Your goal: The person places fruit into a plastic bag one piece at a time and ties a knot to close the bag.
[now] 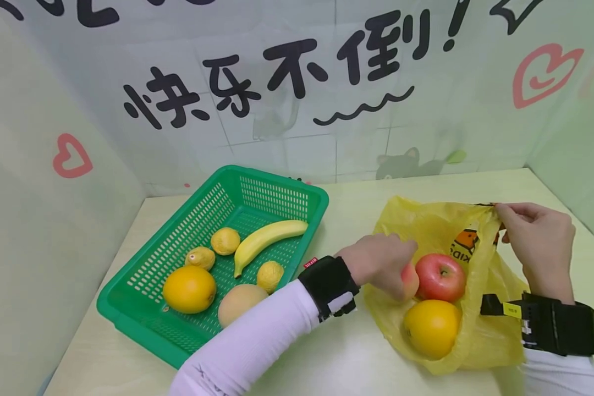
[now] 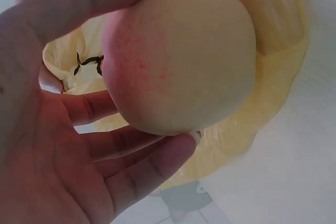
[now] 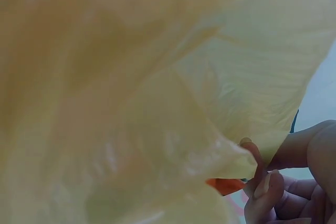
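Observation:
My left hand [image 1: 382, 263] grips a peach [image 2: 184, 56], thumb on one side and fingers on the other, at the mouth of a yellow plastic bag [image 1: 492, 324]. In the head view the hand covers most of the peach. Inside the bag a red apple [image 1: 441, 278] lies against an orange [image 1: 433, 330], and the peach is close beside the apple. My right hand [image 1: 544, 245] pinches the bag's upper right edge between thumb and fingers, holding it up. In the right wrist view, bag film fills most of the picture.
Left of the bag stands a green plastic basket [image 1: 124, 324] holding an orange [image 1: 189, 289], a banana [image 1: 267, 242], several small yellow fruits [image 1: 225, 241] and a pale round fruit [image 1: 240, 302]. My left forearm crosses its near right corner. Printed walls enclose the table [image 1: 346, 352].

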`<state>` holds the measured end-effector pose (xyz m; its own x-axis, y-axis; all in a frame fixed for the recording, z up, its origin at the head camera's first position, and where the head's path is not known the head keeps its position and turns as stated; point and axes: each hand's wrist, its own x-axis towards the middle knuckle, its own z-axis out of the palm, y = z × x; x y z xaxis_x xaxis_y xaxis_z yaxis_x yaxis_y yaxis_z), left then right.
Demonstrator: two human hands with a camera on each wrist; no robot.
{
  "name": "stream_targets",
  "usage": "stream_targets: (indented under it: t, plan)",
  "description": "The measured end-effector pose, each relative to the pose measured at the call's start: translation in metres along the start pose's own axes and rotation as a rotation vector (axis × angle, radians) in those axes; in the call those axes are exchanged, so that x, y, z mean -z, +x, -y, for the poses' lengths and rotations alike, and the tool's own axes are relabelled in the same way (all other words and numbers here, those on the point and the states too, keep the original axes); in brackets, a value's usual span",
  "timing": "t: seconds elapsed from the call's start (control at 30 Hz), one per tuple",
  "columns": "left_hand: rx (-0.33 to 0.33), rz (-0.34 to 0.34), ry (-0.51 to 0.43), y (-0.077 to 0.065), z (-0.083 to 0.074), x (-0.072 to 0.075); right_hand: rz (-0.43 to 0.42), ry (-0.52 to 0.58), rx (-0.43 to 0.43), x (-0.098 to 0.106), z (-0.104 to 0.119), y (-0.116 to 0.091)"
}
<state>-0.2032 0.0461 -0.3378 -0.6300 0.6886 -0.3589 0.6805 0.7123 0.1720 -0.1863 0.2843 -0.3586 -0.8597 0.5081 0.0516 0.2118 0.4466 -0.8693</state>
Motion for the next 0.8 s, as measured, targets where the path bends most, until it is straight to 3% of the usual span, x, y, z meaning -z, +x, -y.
stream_targets:
  t: [0.27, 0.5, 0.8]
  plan:
    - [-0.027, 0.056, -0.077, 0.003, -0.004, -0.008, 0.008, -0.011, -0.012, 0.0, 0.003, 0.0]
    - [-0.048, 0.026, -0.107, 0.01, -0.004, -0.013, 0.008, -0.038, -0.017, 0.0, 0.003, 0.0]
    - [-0.047, -0.026, -0.135, 0.021, -0.009, -0.015, 0.03, 0.056, -0.033, -0.002, 0.002, 0.002]
